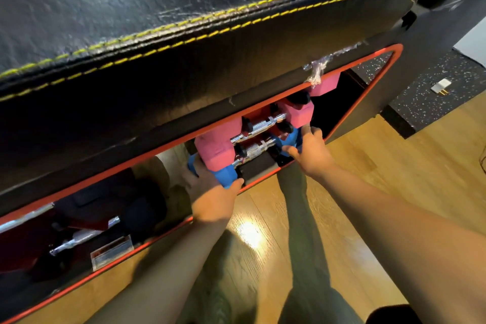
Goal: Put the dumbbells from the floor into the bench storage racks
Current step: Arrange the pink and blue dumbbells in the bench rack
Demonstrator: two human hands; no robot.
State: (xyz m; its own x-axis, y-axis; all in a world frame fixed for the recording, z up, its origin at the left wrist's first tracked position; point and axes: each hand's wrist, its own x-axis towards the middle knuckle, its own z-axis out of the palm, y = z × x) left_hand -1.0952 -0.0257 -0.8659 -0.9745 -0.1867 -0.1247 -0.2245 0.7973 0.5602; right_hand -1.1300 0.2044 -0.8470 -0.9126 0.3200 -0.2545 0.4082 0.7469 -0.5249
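The blue dumbbell [231,163] lies straight ahead of both hands, long axis left to right, half inside the rack [368,92]; left hand [213,192] grips its left head, right hand [310,150] its right; a pink dumbbell [218,147] sits racked just above; another compartment at left holds chrome bars [79,239].
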